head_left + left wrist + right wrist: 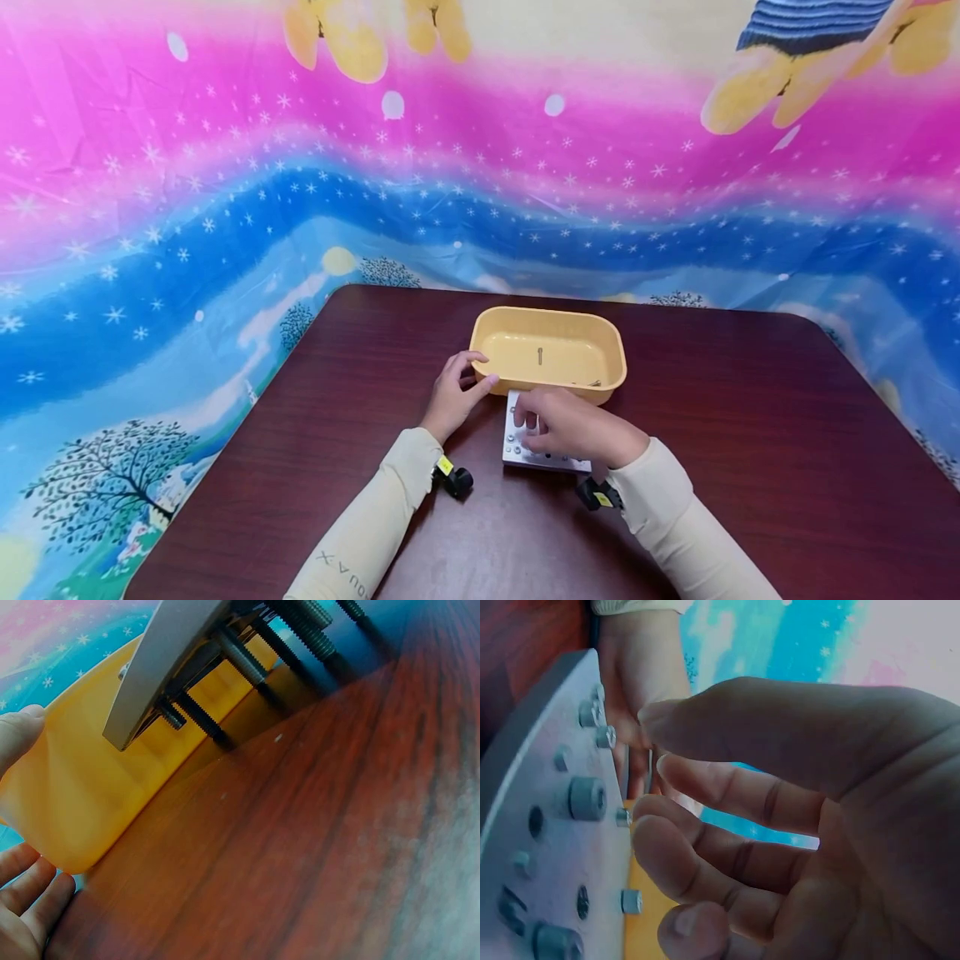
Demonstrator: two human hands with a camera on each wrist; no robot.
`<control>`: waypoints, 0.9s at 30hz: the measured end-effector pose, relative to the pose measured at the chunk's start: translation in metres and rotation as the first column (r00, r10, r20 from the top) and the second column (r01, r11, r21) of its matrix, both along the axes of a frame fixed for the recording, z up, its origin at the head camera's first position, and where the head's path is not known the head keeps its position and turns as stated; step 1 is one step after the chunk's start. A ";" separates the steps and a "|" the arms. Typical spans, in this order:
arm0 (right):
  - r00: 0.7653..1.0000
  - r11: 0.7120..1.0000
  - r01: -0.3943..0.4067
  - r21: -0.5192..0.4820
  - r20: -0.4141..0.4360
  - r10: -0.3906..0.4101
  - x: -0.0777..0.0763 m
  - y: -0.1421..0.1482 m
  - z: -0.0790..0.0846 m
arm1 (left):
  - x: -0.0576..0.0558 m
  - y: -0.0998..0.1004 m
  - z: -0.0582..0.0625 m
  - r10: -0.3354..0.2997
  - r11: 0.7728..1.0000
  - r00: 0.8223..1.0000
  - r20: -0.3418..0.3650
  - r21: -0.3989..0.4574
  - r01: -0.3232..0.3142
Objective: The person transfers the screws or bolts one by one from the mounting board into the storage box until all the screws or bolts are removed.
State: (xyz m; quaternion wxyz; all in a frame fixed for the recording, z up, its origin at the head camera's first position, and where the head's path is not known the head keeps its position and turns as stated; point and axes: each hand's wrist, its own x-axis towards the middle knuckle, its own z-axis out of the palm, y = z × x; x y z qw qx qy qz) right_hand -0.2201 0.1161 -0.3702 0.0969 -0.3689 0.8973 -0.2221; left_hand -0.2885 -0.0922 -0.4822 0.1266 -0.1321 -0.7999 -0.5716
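Observation:
My left hand [452, 394] grips the left end of a yellow plastic tray [617, 371]. In the left wrist view its thumb lies at the rim, with the other fingers [28, 881] round the lower corner. My right hand [581, 425] is over a silver metal plate [512, 458], fingers loosely bent. In the right wrist view the thumb and fingertips are apart, with nothing seen between them. Socket-head bolts [589, 799] of several sizes sit in the plate's holes. Their threaded shanks [240, 656] stick out below. One bolt [540, 357] lies in the tray.
More small hardware [595, 383] lies at the tray's near right corner. Tray and plate are on a dark red-brown wooden table [735, 417], the plate close in front of the tray. A patterned cloth [480, 192] hangs behind the table's far edge.

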 end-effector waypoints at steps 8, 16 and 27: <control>0.998 0.999 -0.034 0.036 -0.050 0.036 0.002 -0.005 -0.006 | -0.001 0.000 -0.001 -0.003 1.000 1.000 -0.002 0.004 0.003; 0.995 0.997 -0.071 0.042 -0.065 0.074 0.001 -0.009 -0.012 | -0.003 0.000 -0.003 0.003 1.000 1.000 -0.005 -0.002 -0.003; 0.998 0.998 -0.028 0.062 -0.061 0.032 0.003 -0.012 -0.015 | -0.002 0.000 -0.002 0.000 1.000 1.000 0.002 -0.003 0.000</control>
